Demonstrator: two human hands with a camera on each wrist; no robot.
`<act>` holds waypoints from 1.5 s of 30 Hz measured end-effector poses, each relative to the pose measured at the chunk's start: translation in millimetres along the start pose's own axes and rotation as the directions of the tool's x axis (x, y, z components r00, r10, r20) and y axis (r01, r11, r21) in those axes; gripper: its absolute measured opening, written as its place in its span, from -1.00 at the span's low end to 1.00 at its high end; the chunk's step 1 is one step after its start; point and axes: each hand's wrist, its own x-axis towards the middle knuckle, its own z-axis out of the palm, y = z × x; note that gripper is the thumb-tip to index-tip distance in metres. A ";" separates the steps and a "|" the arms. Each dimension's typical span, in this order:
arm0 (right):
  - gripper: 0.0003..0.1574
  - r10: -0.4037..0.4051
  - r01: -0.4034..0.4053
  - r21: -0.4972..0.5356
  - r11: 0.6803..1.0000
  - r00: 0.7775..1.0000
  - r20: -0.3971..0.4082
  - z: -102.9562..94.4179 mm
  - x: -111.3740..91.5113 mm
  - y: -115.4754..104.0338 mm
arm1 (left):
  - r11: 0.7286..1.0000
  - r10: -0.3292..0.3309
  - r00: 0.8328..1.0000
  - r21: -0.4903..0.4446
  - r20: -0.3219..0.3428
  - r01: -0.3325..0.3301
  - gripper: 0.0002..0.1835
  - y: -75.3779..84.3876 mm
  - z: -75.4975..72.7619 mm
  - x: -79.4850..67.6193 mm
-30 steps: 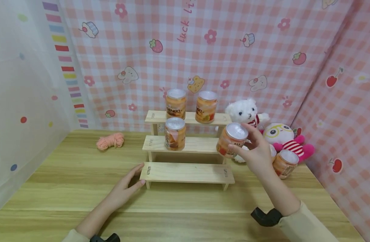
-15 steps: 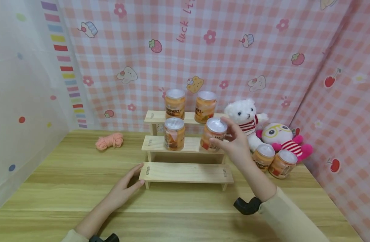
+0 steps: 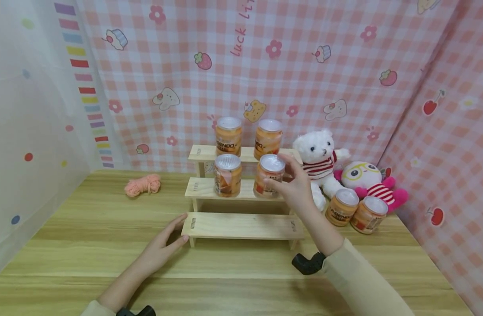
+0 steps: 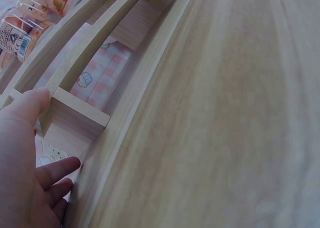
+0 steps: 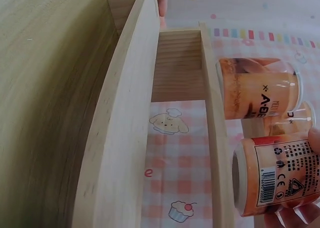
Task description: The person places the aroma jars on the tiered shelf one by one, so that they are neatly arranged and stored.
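1. An orange can (image 3: pixel 268 174) with a clear ribbed lid stands on the middle step of a wooden three-step shelf (image 3: pixel 243 226), toward that step's right half; the right wrist view shows the same can (image 5: pixel 280 175) with its base at the step's edge.
2. The right hand (image 3: pixel 294 186) grips this can from the right side, fingers curled round its upper body and lid rim, fingertips (image 5: pixel 290 217) showing under the label in the wrist view.
3. Just left of it on the same step stands a second orange can (image 3: pixel 227 174), upright and apart from the held one.
4. On the top step behind them stand two more orange cans, one on the left (image 3: pixel 228 135) and one on the right (image 3: pixel 268 137).
5. The left hand (image 3: pixel 162 245) lies flat on the table (image 3: pixel 87 237), fingers straight and relaxed, holding nothing; its fingertips touch the left end of the bottom step, which the left wrist view confirms (image 4: pixel 30 173).
6. Right of the shelf sit a white teddy bear (image 3: pixel 319 158) in a striped top and a round plush toy with glasses (image 3: pixel 368 177).
7. In front of these toys stand two further orange cans (image 3: pixel 356 210), side by side on the table.
8. A pink bundle of yarn (image 3: pixel 143 184) lies on the table, well left of the shelf.
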 end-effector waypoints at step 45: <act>-0.16 -0.031 0.029 -0.065 0.997 0.999 -0.028 -32.6 -25.5 37.5 | 1.000 -0.006 1.000 0.001 0.009 0.006 -0.36 -1.0 -1.4 0.9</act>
